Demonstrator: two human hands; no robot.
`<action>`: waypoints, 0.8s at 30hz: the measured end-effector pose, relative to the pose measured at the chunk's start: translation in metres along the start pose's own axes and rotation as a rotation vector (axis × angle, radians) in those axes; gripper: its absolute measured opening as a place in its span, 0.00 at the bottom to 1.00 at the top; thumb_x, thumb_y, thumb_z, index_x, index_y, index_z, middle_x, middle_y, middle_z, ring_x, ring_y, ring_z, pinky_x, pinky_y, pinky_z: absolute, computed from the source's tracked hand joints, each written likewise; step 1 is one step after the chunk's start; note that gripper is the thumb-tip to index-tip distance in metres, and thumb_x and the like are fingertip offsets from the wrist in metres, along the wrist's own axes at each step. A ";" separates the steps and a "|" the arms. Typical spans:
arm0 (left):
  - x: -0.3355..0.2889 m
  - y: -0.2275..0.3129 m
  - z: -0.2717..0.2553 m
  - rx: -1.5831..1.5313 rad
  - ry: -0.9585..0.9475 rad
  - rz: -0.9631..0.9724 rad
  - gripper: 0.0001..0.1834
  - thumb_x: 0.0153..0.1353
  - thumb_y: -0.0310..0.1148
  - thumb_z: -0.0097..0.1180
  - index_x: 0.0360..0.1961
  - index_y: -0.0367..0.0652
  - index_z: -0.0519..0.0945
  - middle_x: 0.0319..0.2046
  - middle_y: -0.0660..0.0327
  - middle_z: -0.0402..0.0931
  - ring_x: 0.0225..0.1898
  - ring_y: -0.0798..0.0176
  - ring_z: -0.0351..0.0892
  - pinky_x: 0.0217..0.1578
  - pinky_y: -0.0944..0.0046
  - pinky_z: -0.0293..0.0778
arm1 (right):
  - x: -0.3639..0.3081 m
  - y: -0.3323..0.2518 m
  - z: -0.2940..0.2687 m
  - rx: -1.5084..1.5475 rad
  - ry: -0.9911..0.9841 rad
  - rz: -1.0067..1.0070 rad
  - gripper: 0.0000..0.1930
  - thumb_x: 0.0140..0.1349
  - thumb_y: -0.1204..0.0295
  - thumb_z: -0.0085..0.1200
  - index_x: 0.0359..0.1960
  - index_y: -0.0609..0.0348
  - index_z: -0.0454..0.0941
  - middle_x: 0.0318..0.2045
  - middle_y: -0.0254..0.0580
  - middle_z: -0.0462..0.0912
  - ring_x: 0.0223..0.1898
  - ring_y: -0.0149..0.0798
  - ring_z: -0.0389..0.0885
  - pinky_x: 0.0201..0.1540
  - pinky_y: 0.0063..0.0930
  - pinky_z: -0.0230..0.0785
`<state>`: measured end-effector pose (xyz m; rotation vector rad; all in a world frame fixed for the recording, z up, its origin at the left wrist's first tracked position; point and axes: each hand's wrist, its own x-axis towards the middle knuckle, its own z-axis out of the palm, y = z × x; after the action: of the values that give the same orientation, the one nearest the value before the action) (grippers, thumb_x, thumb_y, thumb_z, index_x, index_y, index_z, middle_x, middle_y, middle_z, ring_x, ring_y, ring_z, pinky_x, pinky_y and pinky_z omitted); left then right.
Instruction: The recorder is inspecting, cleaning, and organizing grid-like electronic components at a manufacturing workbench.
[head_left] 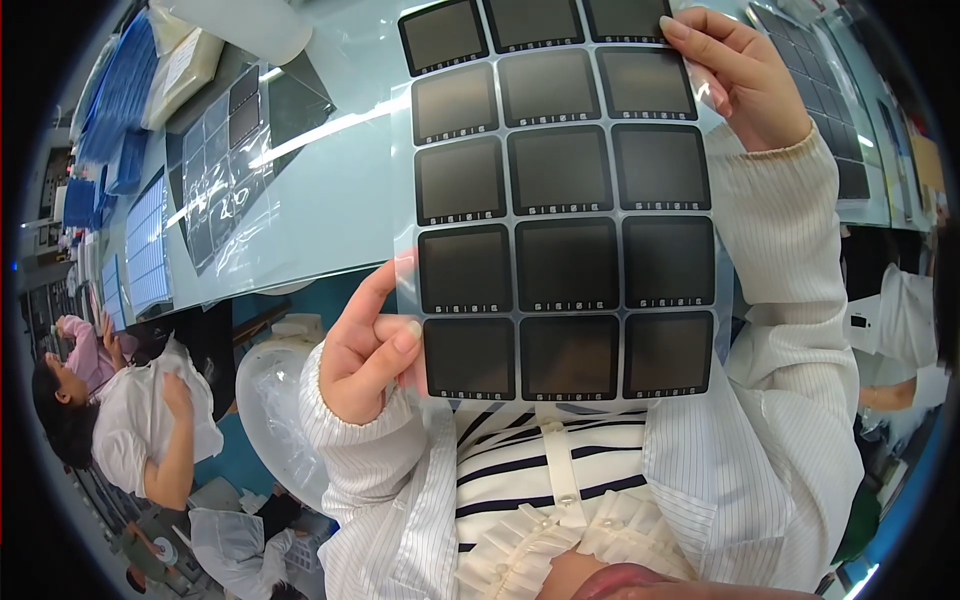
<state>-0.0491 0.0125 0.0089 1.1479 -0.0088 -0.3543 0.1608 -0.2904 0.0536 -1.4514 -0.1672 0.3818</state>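
Observation:
A clear plastic sheet of dark rectangular panels [562, 265] hangs upright in front of me, several rows of three black-framed pieces with small white marks along their lower borders. Its lower left edge is pinched between thumb and fingers of my left hand [368, 350]. At the upper right corner my right hand [742, 75] grips it, thumb on the front face and the other fingers partly behind. The sheet's top edge runs close to the upper rim of the view. Its lower end reaches down in front of my striped top.
A glass-topped table [345, 200] spans the far side. On its left lie another clear sheet with dark panels [225, 170], blue stacked sheets [118, 95] and a white container [250, 30]. More dark panels [815, 90] lie right. A white tub [275, 420] stands lower left, near co-workers [140, 430].

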 end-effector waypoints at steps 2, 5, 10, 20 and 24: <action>-0.002 0.001 0.000 -0.016 -0.006 0.012 0.31 0.63 0.25 0.41 0.64 0.32 0.45 0.18 0.61 0.74 0.18 0.74 0.72 0.20 0.79 0.58 | 0.000 0.002 0.001 0.001 0.005 0.008 0.06 0.60 0.73 0.52 0.30 0.63 0.74 0.13 0.29 0.71 0.10 0.21 0.67 0.12 0.11 0.54; -0.005 0.001 -0.009 0.009 -0.022 0.008 0.31 0.63 0.25 0.40 0.64 0.32 0.45 0.17 0.61 0.73 0.18 0.74 0.72 0.20 0.79 0.59 | 0.004 0.008 0.003 0.018 0.004 0.046 0.06 0.60 0.73 0.53 0.29 0.64 0.73 0.13 0.30 0.72 0.10 0.22 0.67 0.11 0.12 0.52; -0.004 0.004 -0.012 0.059 -0.029 -0.019 0.31 0.63 0.25 0.40 0.64 0.32 0.44 0.17 0.61 0.72 0.18 0.74 0.71 0.21 0.78 0.59 | 0.001 0.005 0.001 0.026 -0.061 0.078 0.08 0.58 0.72 0.56 0.31 0.66 0.74 0.15 0.32 0.73 0.13 0.24 0.70 0.14 0.13 0.56; -0.001 0.004 -0.013 0.143 0.039 -0.074 0.30 0.63 0.25 0.41 0.64 0.32 0.46 0.18 0.62 0.72 0.18 0.74 0.71 0.21 0.77 0.60 | 0.006 0.015 0.001 -0.338 -0.020 -0.072 0.11 0.60 0.64 0.54 0.33 0.60 0.75 0.14 0.27 0.72 0.10 0.17 0.65 0.14 0.06 0.55; 0.001 0.002 -0.015 0.141 0.029 -0.061 0.30 0.63 0.25 0.41 0.64 0.32 0.47 0.17 0.62 0.73 0.18 0.74 0.70 0.21 0.77 0.60 | 0.009 0.018 0.002 -0.289 -0.014 -0.023 0.11 0.59 0.64 0.55 0.32 0.60 0.75 0.13 0.27 0.71 0.10 0.17 0.65 0.14 0.07 0.55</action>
<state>-0.0447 0.0268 0.0046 1.2945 0.0273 -0.3964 0.1654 -0.2842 0.0353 -1.7299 -0.2580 0.3591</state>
